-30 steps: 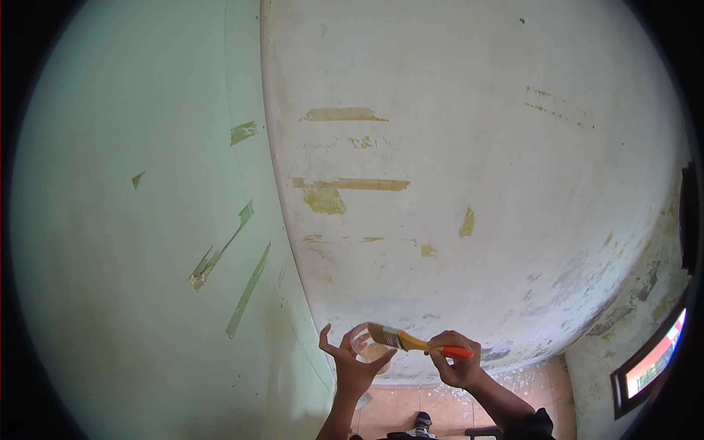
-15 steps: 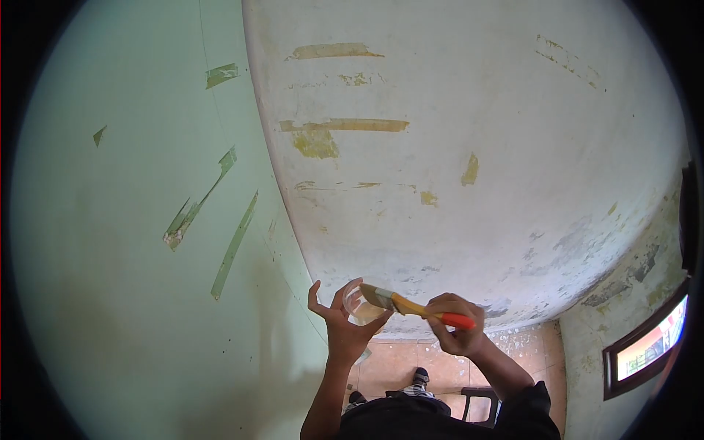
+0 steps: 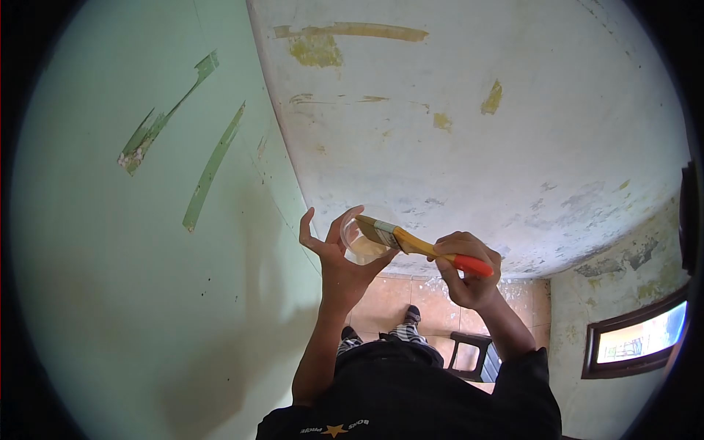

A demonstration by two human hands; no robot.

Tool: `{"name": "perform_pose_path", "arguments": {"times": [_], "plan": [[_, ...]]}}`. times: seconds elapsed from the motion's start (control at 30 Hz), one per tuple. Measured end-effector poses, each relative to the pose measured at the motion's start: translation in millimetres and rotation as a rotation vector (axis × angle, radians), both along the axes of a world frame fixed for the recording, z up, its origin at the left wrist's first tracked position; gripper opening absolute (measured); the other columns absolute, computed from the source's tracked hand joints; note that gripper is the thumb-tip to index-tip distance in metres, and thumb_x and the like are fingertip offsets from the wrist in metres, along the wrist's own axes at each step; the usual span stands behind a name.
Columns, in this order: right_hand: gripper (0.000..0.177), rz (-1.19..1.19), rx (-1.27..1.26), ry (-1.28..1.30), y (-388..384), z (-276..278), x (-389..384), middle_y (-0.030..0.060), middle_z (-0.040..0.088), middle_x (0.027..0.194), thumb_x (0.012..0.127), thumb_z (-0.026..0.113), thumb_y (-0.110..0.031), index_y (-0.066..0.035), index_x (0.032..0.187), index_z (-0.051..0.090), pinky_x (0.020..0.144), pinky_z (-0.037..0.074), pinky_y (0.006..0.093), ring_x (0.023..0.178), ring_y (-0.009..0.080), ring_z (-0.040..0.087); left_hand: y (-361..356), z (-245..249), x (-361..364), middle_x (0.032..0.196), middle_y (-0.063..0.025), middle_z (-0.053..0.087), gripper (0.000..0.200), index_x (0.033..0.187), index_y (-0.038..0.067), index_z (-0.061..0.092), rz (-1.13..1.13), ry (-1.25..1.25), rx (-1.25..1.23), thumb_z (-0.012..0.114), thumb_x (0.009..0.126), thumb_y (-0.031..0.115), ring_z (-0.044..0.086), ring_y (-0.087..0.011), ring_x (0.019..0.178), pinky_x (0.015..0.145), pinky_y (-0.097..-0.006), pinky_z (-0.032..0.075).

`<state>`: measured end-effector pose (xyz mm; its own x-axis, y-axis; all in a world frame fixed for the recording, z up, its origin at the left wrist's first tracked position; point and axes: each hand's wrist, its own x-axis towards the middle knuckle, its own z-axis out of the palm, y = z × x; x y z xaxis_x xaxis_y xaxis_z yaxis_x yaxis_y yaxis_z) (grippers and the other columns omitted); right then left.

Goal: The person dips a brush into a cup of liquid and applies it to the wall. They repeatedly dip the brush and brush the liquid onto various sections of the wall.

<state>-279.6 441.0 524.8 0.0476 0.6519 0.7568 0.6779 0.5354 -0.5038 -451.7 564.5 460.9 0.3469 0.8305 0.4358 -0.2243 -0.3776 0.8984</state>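
Observation:
My left hand [image 3: 345, 273] is wrapped round a clear plastic cup [image 3: 350, 233], gripping its sides with thumb and fingers while one finger sticks out to the left. Some pale liquid shows inside the cup. My right hand [image 3: 469, 273] grips a paintbrush [image 3: 418, 245] by its yellow handle, near the red end. The brush slants up to the left, and its bristles overlap the cup's opening in this view.
A green wall [image 3: 110, 279] with peeled strips rises on the left, meeting a stained white wall [image 3: 411, 169] ahead. Below are an orange tiled floor [image 3: 374, 301] and a dark stool [image 3: 473, 352] near my feet. A brown-framed window [image 3: 592, 350] sits at right.
The view has tilted downward, so the wall patches sit higher and more of my shirt shows. Both hands still hold the cup and paintbrush, with the bristles at the cup's mouth.

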Motion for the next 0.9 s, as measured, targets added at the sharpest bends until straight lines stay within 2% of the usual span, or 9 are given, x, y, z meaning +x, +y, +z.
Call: {"name": "perform_pose_path", "arguments": {"times": [0.2,0.3,0.33,0.43,0.53,0.63,0.77,0.83,0.9], "plan": [[0.025,-0.008,-0.037,0.007,3,-8,3,0.0191,0.071,0.09,0.084,0.074,0.008,0.002,0.106,0.065,0.064,0.056,0.031,0.073,0.0261,0.071,2,-3,-1,0.143,-0.0209,0.05,0.121,0.149,0.012,-0.003,0.012,0.046,0.042,0.093,0.074,0.009,0.056,-0.0337,0.129,0.112,-0.0455,0.048],[0.015,-0.058,-0.04,0.615,8,-11,3,0.0145,0.071,0.089,0.099,0.063,-0.004,0.004,0.112,0.061,0.065,0.052,0.0302,0.074,0.0196,0.071,4,-5,1,0.143,-0.021,0.049,0.123,0.149,0.013,-0.003,-0.001,-0.02,0.004,0.093,0.073,0.008,0.056,-0.0345,0.129,0.111,-0.0458,0.048],[0.02,-0.092,-0.092,0.657,14,-3,6,0.0127,0.07,0.087,0.106,0.055,-0.013,0.006,0.114,0.06,0.066,0.05,0.0299,0.073,0.0178,0.07,4,-5,0,0.142,-0.0211,0.049,0.123,0.149,0.012,-0.004,0.004,-0.01,0.034,0.093,0.073,0.007,0.056,-0.0346,0.128,0.111,-0.046,0.048],[0.023,0.035,-0.236,1.156,28,0,19,0.0117,0.069,0.084,0.106,0.054,-0.016,0.004,0.114,0.062,0.073,0.054,0.0344,0.072,0.022,0.069,6,-1,-1,0.141,-0.021,0.05,0.124,0.15,0.011,-0.004,0.011,-0.034,0.057,0.093,0.072,0.005,0.057,-0.0346,0.127,0.109,-0.0462,0.048],[0.023,0.157,-0.355,1.479,44,-3,41,0.012,0.069,0.086,0.106,0.054,-0.016,0.003,0.113,0.064,0.076,0.055,0.0372,0.078,0.0245,0.069,13,2,-2,0.14,-0.0204,0.051,0.126,0.15,0.013,-0.003,0.022,-0.074,0.057,0.093,0.07,0.003,0.057,-0.033,0.125,0.11,-0.047,0.048],[0.025,0.217,-0.189,1.272,70,41,62,0.0118,0.07,0.089,0.106,0.052,-0.017,0.004,0.115,0.064,0.079,0.055,0.0369,0.081,0.0232,0.069,22,-6,-8,0.139,-0.0206,0.052,0.126,0.151,0.014,-0.002,0.043,-0.065,0.074,0.093,0.069,0.002,0.057,-0.0328,0.124,0.111,-0.0478,0.047],[0.029,0.19,0.153,0.753,120,180,95,0.0148,0.071,0.1,0.105,0.058,-0.015,0.01,0.119,0.065,0.084,0.058,0.0368,0.088,0.0207,0.07,24,-16,-19,0.137,-0.0203,0.053,0.126,0.151,0.013,-0.002,0.082,-0.036,0.039,0.093,0.069,0.003,0.059,-0.0324,0.122,0.109,-0.0475,0.049],[0.034,0.082,0.306,0.308,146,262,81,0.0131,0.071,0.098,0.107,0.057,-0.018,0.011,0.123,0.063,0.085,0.057,0.035,0.091,0.0193,0.07,25,-24,-24,0.137,-0.0202,0.053,0.127,0.151,0.012,-0.002,0.094,-0.05,0.032,0.094,0.068,0.003,0.059,-0.0323,0.121,0.109,-0.0474,0.049],[0.03,-0.018,0.388,-0.076,171,331,70,0.0113,0.071,0.1,0.107,0.056,-0.017,0.006,0.124,0.065,0.085,0.057,0.0336,0.089,0.0172,0.07,22,-33,-30,0.137,-0.0219,0.052,0.128,0.15,0.01,0.0,0.095,-0.036,-0.022,0.097,0.067,0.009,0.06,-0.0348,0.12,0.105,-0.0463,0.049]]}}
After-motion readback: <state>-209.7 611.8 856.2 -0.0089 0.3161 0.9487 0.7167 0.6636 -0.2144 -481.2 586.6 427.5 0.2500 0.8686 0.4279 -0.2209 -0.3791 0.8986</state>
